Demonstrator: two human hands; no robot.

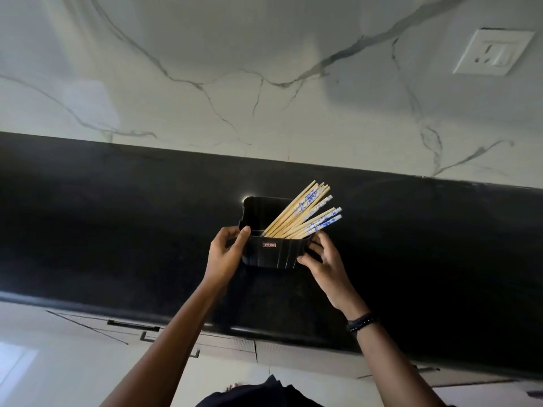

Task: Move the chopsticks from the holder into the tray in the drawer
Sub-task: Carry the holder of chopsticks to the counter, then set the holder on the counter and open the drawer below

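Note:
A black, ribbed, squarish holder (271, 254) stands on the black countertop (117, 230). Several wooden chopsticks (302, 214) with blue-and-white patterned tops lean out of it toward the upper right. My left hand (226, 254) grips the holder's left side, thumb on its rim. My right hand (323, 262) grips its right side, fingers curled round the corner. No drawer tray is in sight.
A white marble backsplash (264, 83) rises behind the counter, with a white wall socket (493, 52) at the upper right. White drawer fronts with black handles (133, 326) run below the counter's front edge. A dark bracelet circles my right wrist.

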